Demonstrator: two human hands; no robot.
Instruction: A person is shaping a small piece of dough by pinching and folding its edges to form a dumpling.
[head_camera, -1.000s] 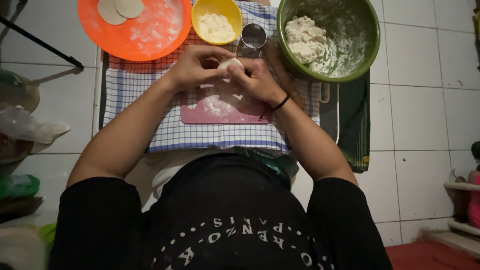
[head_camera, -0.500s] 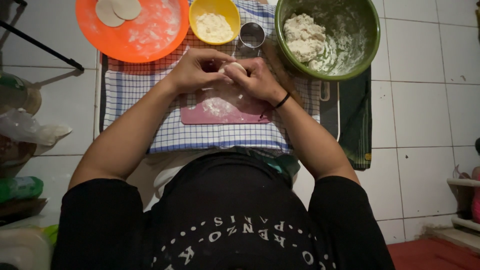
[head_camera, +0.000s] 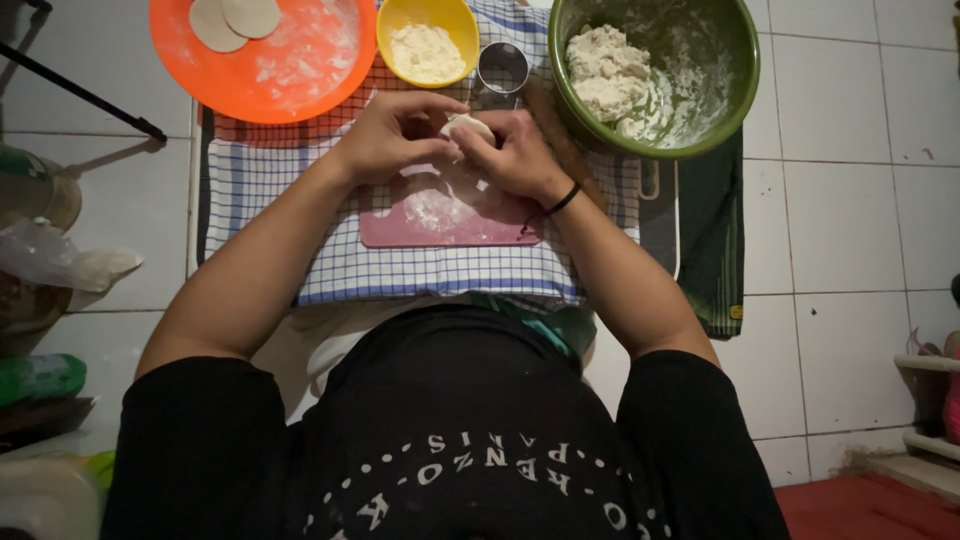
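Hands meet over the pink board (head_camera: 450, 215): our left hand (head_camera: 385, 135) and right hand (head_camera: 520, 155) both pinch a small pale dough piece (head_camera: 462, 125), fingertips closed on its edges. We hold the piece just above the board — its long axis appears to run left to right, though our fingers hide most of it. The board lies on a checked cloth (head_camera: 330, 260). Beyond our hands stand a metal ring cutter (head_camera: 502, 68), a yellow bowl (head_camera: 428, 40), an orange plate (head_camera: 270, 60) carrying two flat dough discs (head_camera: 235, 18), and a green bowl (head_camera: 655, 70) of dough.
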